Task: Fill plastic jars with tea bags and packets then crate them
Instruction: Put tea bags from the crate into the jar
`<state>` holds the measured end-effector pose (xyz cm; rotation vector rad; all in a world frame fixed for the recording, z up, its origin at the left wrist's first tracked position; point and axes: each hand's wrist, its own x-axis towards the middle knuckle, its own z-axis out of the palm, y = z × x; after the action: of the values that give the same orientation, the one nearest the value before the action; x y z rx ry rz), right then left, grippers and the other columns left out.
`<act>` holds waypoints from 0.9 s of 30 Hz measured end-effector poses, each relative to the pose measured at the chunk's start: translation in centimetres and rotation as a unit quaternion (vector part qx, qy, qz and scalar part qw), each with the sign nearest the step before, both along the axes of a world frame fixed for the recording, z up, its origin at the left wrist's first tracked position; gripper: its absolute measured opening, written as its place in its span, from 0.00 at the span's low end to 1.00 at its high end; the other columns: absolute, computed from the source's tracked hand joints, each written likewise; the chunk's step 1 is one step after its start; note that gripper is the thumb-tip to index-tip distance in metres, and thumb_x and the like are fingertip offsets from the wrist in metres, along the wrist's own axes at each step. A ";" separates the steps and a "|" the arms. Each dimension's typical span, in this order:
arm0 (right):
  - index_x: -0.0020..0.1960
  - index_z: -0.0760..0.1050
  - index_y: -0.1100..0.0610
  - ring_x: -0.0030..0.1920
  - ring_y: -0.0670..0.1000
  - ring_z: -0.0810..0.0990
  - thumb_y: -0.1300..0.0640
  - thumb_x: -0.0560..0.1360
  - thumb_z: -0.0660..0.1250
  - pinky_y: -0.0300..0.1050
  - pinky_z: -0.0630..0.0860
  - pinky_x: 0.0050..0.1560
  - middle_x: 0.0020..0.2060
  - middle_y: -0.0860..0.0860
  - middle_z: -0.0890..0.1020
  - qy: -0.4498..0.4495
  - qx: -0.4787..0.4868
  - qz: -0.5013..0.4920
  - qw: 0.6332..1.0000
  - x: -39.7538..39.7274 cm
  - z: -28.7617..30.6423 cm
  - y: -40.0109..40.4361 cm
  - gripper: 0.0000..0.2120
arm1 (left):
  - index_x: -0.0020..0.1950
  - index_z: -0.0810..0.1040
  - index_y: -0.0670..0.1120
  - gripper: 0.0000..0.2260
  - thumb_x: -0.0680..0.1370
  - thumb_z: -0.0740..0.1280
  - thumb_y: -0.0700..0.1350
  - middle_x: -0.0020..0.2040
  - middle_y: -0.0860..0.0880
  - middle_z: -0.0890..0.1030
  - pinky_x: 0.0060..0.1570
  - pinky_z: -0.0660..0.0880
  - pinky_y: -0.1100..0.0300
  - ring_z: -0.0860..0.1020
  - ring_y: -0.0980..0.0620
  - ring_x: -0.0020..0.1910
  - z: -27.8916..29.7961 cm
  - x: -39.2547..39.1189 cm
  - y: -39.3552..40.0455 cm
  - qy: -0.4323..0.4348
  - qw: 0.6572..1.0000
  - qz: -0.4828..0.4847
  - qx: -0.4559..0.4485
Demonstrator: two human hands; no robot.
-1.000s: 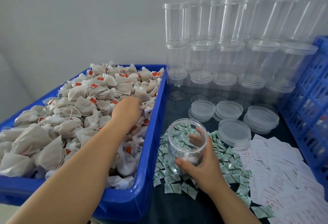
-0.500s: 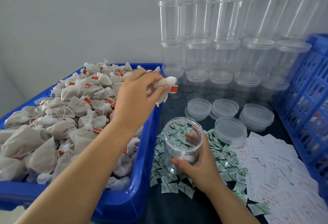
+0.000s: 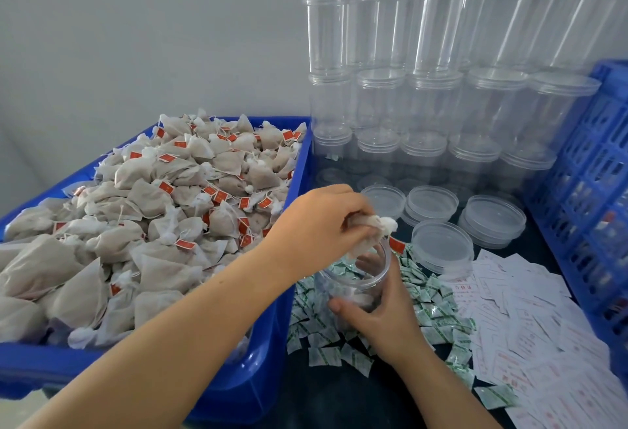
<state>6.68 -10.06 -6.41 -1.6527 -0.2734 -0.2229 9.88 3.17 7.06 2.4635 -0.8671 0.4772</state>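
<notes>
A blue bin point(image 3: 265, 384) on the left is heaped with pale tea bags point(image 3: 163, 197) carrying red tags. My right hand point(image 3: 380, 320) grips a clear open jar point(image 3: 343, 287) standing on a scatter of small green-and-white packets point(image 3: 438, 313). My left hand point(image 3: 319, 221) pinches a tea bag point(image 3: 373, 231) directly over the jar's mouth, its red tag point(image 3: 397, 244) hanging at the rim. A white item lies at the bottom of the jar.
Stacked empty clear jars point(image 3: 428, 65) line the back wall. Several clear lids point(image 3: 441, 247) lie in front of them. White printed slips point(image 3: 530, 320) cover the dark table at right. A blue slatted crate point(image 3: 591, 197) stands at the right edge.
My left hand took a tea bag from the bin, lifted it over the bin's rim and brought it down to the jar's mouth. My right hand kept its hold on the jar.
</notes>
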 end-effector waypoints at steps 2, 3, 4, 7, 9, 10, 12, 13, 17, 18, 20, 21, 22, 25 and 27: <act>0.60 0.62 0.18 0.59 0.31 0.75 0.41 0.57 0.79 0.27 0.76 0.47 0.63 0.43 0.75 -0.005 0.007 0.006 1.000 -0.1 0.2 0.0 0.40 | 0.49 0.81 0.47 0.05 0.76 0.69 0.47 0.42 0.54 0.77 0.43 0.72 0.59 0.73 0.57 0.39 0.0 0.1 0.1 0.022 1.000 0.006 0.021; 0.60 0.63 0.19 0.60 0.33 0.76 0.42 0.57 0.79 0.28 0.77 0.47 0.63 0.44 0.75 -0.005 0.014 0.011 1.000 -0.1 0.2 0.0 0.40 | 0.49 0.81 0.48 0.05 0.76 0.68 0.48 0.41 0.55 0.77 0.43 0.72 0.59 0.72 0.57 0.39 0.0 0.1 0.2 0.030 0.999 0.008 0.028; 0.61 0.64 0.20 0.60 0.35 0.77 0.43 0.58 0.80 0.30 0.77 0.47 0.63 0.44 0.76 -0.005 0.022 0.015 1.000 -0.1 0.3 0.0 0.40 | 0.49 0.81 0.48 0.05 0.76 0.68 0.48 0.40 0.56 0.77 0.43 0.72 0.60 0.72 0.58 0.39 0.1 0.1 0.2 0.038 0.999 0.008 0.033; 0.63 0.64 0.21 0.61 0.36 0.77 0.46 0.60 0.80 0.29 0.77 0.49 0.60 0.34 0.78 -0.016 0.025 0.021 0.999 -0.1 0.2 0.0 0.39 | 0.49 0.80 0.49 0.05 0.75 0.68 0.48 0.39 0.57 0.76 0.44 0.74 0.57 0.73 0.58 0.39 0.3 0.1 0.4 0.063 0.997 0.011 0.053; 0.64 0.63 0.21 0.62 0.37 0.77 0.46 0.61 0.80 0.29 0.76 0.51 0.61 0.33 0.77 -0.014 0.024 0.023 0.999 -0.1 0.3 0.0 0.41 | 0.49 0.78 0.49 0.06 0.75 0.69 0.49 0.39 0.57 0.77 0.45 0.75 0.55 0.74 0.57 0.39 0.4 0.0 0.6 0.080 0.993 0.009 0.082; 0.64 0.63 0.22 0.62 0.37 0.77 0.47 0.61 0.80 0.29 0.76 0.52 0.62 0.33 0.77 -0.013 0.025 0.025 0.999 -0.1 0.3 0.0 0.40 | 0.49 0.78 0.49 0.06 0.75 0.69 0.49 0.39 0.56 0.77 0.45 0.75 0.55 0.74 0.57 0.39 0.5 0.0 0.7 0.088 0.991 0.005 0.097; 0.65 0.66 0.27 0.60 0.39 0.79 0.49 0.62 0.80 0.30 0.76 0.52 0.60 0.36 0.79 -0.013 0.024 0.025 0.999 -0.1 0.2 -0.1 0.38 | 0.50 0.78 0.49 0.06 0.75 0.69 0.49 0.40 0.56 0.78 0.45 0.75 0.55 0.75 0.57 0.40 0.6 -0.2 0.9 0.104 0.987 -0.008 0.123; 0.65 0.67 0.30 0.59 0.40 0.80 0.50 0.63 0.80 0.31 0.77 0.51 0.60 0.37 0.80 -0.011 0.024 0.023 0.999 0.0 0.2 -0.1 0.37 | 0.50 0.78 0.49 0.06 0.75 0.69 0.49 0.41 0.56 0.79 0.46 0.75 0.55 0.75 0.56 0.41 0.6 -0.3 0.9 0.111 0.984 -0.015 0.136; 0.68 0.67 0.36 0.59 0.41 0.80 0.49 0.62 0.80 0.31 0.76 0.53 0.60 0.38 0.80 -0.002 0.027 0.019 0.999 0.2 -0.1 -0.1 0.38 | 0.51 0.79 0.48 0.07 0.75 0.69 0.47 0.44 0.54 0.80 0.48 0.74 0.55 0.77 0.54 0.43 0.5 -0.4 0.6 0.115 0.979 -0.028 0.168; 0.70 0.65 0.38 0.60 0.42 0.80 0.48 0.62 0.80 0.32 0.76 0.54 0.60 0.38 0.80 0.000 0.025 0.018 1.000 0.2 -0.2 -0.1 0.41 | 0.51 0.79 0.48 0.07 0.75 0.70 0.47 0.44 0.54 0.81 0.49 0.74 0.56 0.77 0.54 0.44 0.5 -0.4 0.6 0.114 0.978 -0.028 0.171; 0.74 0.62 0.42 0.62 0.42 0.79 0.46 0.61 0.80 0.33 0.76 0.56 0.61 0.37 0.79 0.005 0.023 0.015 1.000 0.3 -0.4 -0.1 0.45 | 0.51 0.80 0.49 0.07 0.75 0.70 0.48 0.44 0.54 0.81 0.52 0.74 0.56 0.78 0.55 0.45 0.5 -0.3 0.6 0.115 0.976 -0.027 0.182; 0.74 0.62 0.42 0.62 0.42 0.79 0.46 0.61 0.81 0.34 0.76 0.57 0.62 0.37 0.79 0.005 0.020 0.014 1.000 0.4 -0.5 -0.1 0.47 | 0.51 0.80 0.49 0.07 0.75 0.69 0.48 0.45 0.54 0.82 0.53 0.74 0.55 0.79 0.55 0.45 0.5 -0.3 0.6 0.116 0.975 -0.027 0.188; 0.74 0.62 0.41 0.62 0.41 0.79 0.46 0.61 0.81 0.34 0.77 0.58 0.62 0.37 0.79 0.002 0.016 0.013 1.000 0.4 -0.5 -0.1 0.46 | 0.51 0.81 0.49 0.06 0.75 0.69 0.49 0.45 0.55 0.82 0.53 0.74 0.55 0.79 0.55 0.45 0.5 -0.3 0.6 0.115 0.974 -0.028 0.195; 0.70 0.63 0.32 0.61 0.41 0.79 0.48 0.62 0.80 0.32 0.76 0.55 0.61 0.37 0.80 -0.001 0.008 0.011 1.000 0.4 -0.5 0.0 0.43 | 0.50 0.81 0.51 0.07 0.75 0.69 0.50 0.43 0.56 0.81 0.55 0.73 0.54 0.78 0.55 0.46 0.5 -0.3 0.6 0.123 0.969 -0.034 0.212; 0.68 0.64 0.30 0.60 0.41 0.80 0.47 0.61 0.81 0.30 0.76 0.53 0.61 0.38 0.80 0.009 0.012 0.009 1.000 0.4 -0.5 -0.1 0.42 | 0.50 0.81 0.51 0.07 0.75 0.69 0.51 0.43 0.57 0.79 0.56 0.72 0.53 0.78 0.56 0.46 0.4 -0.3 0.6 0.134 0.966 -0.038 0.217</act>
<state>7.04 -10.12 -6.89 -1.6271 -0.2702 -0.1975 9.62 3.75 7.49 2.7818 -1.0312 -0.0890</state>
